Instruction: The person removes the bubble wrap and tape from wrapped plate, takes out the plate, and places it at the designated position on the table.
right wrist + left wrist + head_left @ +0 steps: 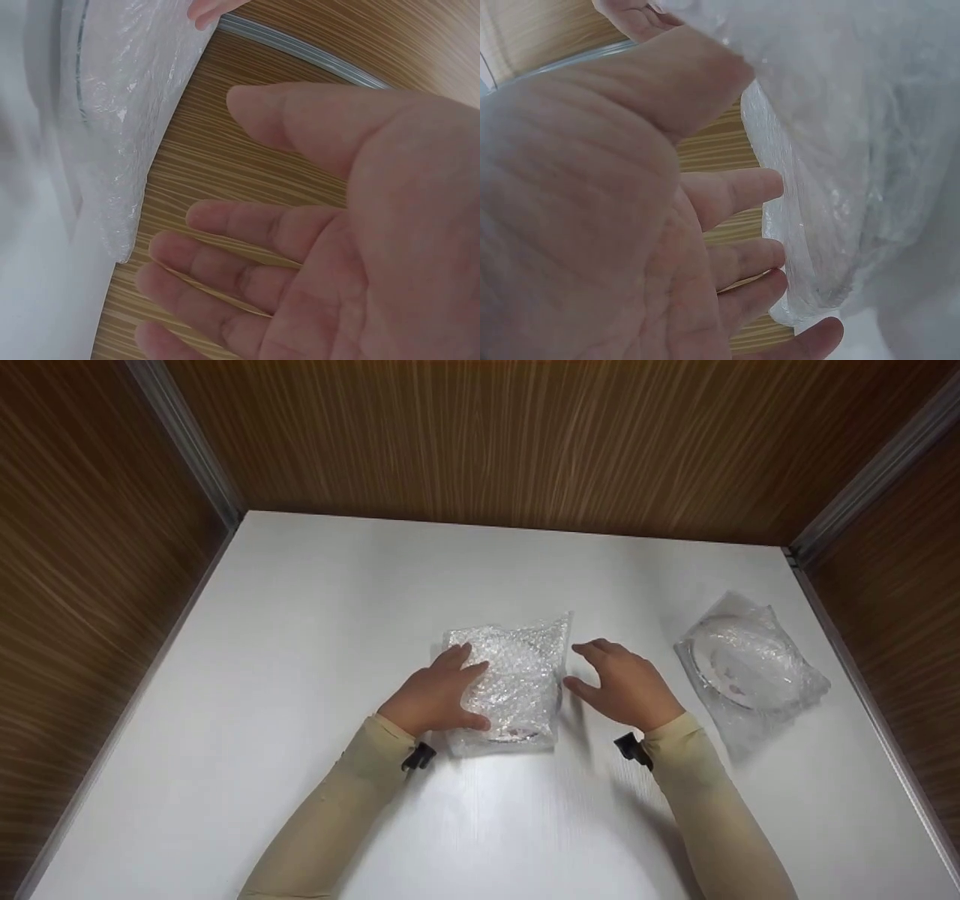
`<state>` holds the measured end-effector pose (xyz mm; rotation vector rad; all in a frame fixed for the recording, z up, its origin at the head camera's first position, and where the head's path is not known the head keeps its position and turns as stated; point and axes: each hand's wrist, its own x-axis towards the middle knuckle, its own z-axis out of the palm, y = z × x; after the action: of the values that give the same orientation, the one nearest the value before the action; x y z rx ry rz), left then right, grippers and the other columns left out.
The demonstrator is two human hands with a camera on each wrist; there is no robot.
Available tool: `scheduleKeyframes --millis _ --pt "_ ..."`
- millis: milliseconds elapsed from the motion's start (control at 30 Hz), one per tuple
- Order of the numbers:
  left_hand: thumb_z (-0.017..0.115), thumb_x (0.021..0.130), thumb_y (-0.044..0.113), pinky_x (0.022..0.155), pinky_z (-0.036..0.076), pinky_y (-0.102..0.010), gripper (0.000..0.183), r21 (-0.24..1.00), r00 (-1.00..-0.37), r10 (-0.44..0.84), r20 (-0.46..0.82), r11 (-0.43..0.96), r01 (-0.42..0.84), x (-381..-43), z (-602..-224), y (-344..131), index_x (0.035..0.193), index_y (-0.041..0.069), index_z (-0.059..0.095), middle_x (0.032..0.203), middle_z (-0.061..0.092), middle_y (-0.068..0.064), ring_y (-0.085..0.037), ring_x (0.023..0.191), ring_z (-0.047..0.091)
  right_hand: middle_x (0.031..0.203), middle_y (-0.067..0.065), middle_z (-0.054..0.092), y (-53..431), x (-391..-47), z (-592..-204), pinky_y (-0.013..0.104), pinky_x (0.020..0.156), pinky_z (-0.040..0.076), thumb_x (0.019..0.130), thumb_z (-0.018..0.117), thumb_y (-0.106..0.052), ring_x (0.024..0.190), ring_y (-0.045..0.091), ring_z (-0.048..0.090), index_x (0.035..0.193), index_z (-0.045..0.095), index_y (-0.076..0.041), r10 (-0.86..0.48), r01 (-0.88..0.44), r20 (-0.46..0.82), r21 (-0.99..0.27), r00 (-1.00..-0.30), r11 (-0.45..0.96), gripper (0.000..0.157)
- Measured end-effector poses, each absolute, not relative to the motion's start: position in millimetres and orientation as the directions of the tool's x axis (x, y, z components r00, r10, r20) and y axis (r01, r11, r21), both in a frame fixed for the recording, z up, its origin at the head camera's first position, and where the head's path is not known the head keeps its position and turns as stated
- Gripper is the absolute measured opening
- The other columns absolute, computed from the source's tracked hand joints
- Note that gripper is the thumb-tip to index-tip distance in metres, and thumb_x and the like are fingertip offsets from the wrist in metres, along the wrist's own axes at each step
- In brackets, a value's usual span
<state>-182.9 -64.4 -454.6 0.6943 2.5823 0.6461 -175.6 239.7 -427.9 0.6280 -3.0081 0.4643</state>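
Note:
A roughly square bubble-wrap packet (517, 675) lies on the table in front of me, a round rim faintly visible through its lower part. My left hand (437, 694) touches the packet's left side with fingers extended and thumb apart. In the left wrist view the fingertips (769, 184) meet the edge of the wrap. Just off the packet's right edge is my right hand (626, 684), its fingers extended and thumb spread. The right wrist view shows a gap between those fingers (217, 262) and the wrap (127, 112); nothing is held there.
At the right of the white table (300, 585) lies a second packet (750, 664), with a round plate-like thing showing through clear wrap. Wood-grain panels (510, 442) enclose the back and both sides, with metal strips (187, 442) at the corners.

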Motion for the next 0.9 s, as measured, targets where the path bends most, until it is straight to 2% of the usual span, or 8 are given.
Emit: scheduleKeyframes --millis 367,667,900 --pt "0.081 0.087 0.049 0.122 0.026 -0.058 0.095 0.495 -0.792 0.556 -0.255 0.778 0.387 -179 -452 -63 0.162 0.014 0.034 0.172 0.01 -0.018 -0.032 0.159 0.006 0.134 0.022 0.065 238 -174 -428 0.062 0.094 0.052 0.096 0.071 -0.034 0.123 0.044 0.061 0.139 0.061 0.0 -0.388 -0.39 0.061 -0.278 -0.919 0.878 0.056" --pt "0.084 0.085 0.04 0.119 0.032 -0.058 0.082 0.496 -0.787 0.577 -0.218 0.76 0.42 -174 -447 -61 0.154 0.013 0.05 0.168 0.023 -0.024 -0.036 0.157 0.018 0.135 0.023 0.064 238 -172 -430 0.061 0.096 0.052 0.096 0.072 -0.033 0.123 0.044 0.061 0.143 0.057 -0.001 -0.398 -0.398 0.056 -0.274 -0.916 0.876 0.059" --pt "0.088 0.081 0.036 0.121 0.032 -0.052 0.081 0.473 -0.775 0.588 -0.231 0.764 0.438 -170 -442 -59 0.151 0.011 0.054 0.165 0.03 -0.025 -0.037 0.156 0.022 0.137 0.026 0.062 238 -171 -430 0.061 0.098 0.051 0.096 0.073 -0.033 0.125 0.046 0.06 0.147 0.053 0.0 -0.409 -0.408 0.055 -0.265 -0.911 0.873 0.064"
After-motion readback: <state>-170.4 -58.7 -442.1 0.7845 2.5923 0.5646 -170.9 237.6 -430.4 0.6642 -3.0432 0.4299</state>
